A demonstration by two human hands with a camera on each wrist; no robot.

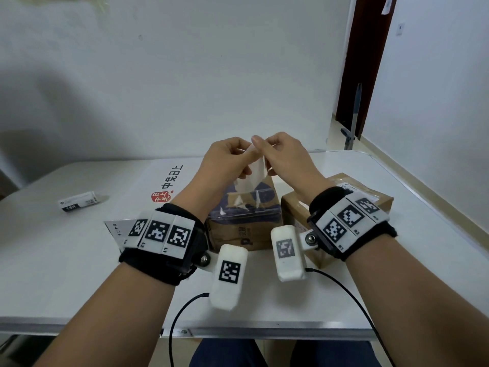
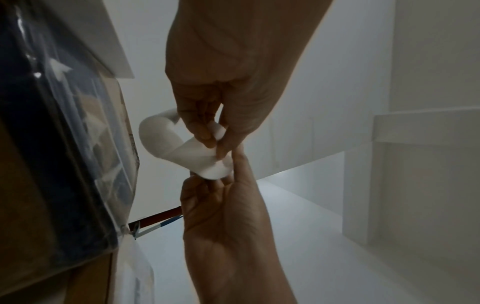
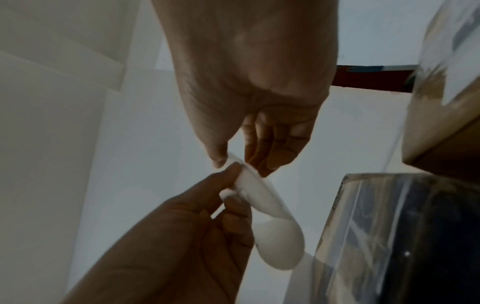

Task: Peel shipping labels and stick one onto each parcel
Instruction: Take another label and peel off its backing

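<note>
Both hands are raised above the parcels and pinch one white label (image 1: pixel 258 169) between them. My left hand (image 1: pixel 244 154) holds one edge with thumb and fingers, and my right hand (image 1: pixel 264 149) pinches the top corner. The label (image 2: pixel 179 148) curls below the left hand (image 2: pixel 213 131) and the right hand (image 2: pixel 223 168). In the right wrist view the right hand (image 3: pixel 233 160) and left hand (image 3: pixel 231 185) grip the label (image 3: pixel 259 195), which has a thin clear layer along its edge. A taped cardboard parcel with a dark blue print (image 1: pixel 243 210) stands below, with a brown parcel (image 1: pixel 370 201) beside it.
A small white box (image 1: pixel 79 203) lies at the table's left. A white printed sheet (image 1: pixel 115 226) shows from under my left wrist. The white table (image 1: pixel 66 274) carries a red logo (image 1: pixel 158 200). Black cables (image 1: pixel 177 319) hang over the front edge. A dark door (image 1: pixel 362 62) is at back right.
</note>
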